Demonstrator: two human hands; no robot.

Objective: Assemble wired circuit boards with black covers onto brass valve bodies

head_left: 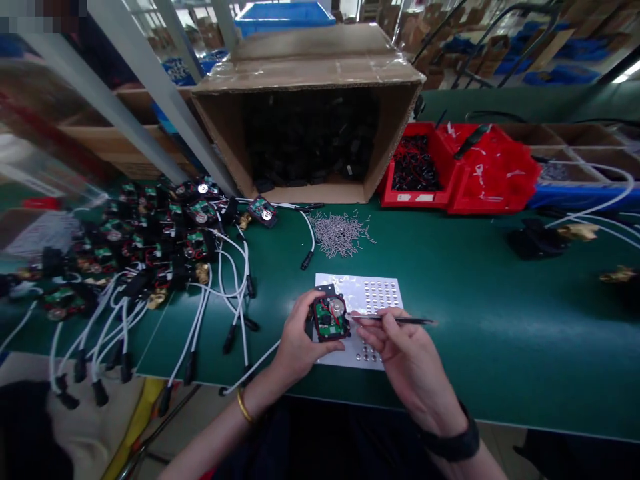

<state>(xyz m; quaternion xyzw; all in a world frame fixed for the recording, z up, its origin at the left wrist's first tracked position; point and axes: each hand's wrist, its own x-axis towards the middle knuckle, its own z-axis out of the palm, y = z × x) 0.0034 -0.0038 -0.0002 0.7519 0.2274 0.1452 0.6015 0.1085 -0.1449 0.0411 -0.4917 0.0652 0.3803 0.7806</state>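
My left hand (299, 339) is wrapped around a small black housing with a green circuit board (327, 325) inside. The housing's open face is turned up, and a round silver disc (337, 307) and thin red wires show in it. In my right hand (413, 363) is a pair of slim tweezers (400, 319), pinched between thumb and fingers. Their tip points left and meets the housing's right edge, near the disc; whether it grips anything is too small to tell. Beneath both hands lies a white sheet (350, 283) bearing rows of small round silver pieces (381, 293).
Many similar units (150, 227) with white cables crowd the left. Behind the sheet is a pile of small screws (340, 233). A cardboard box (310, 73) of black parts stands at the back, with red bins (423, 197) beside it. More cabled units (537, 239) sit right.
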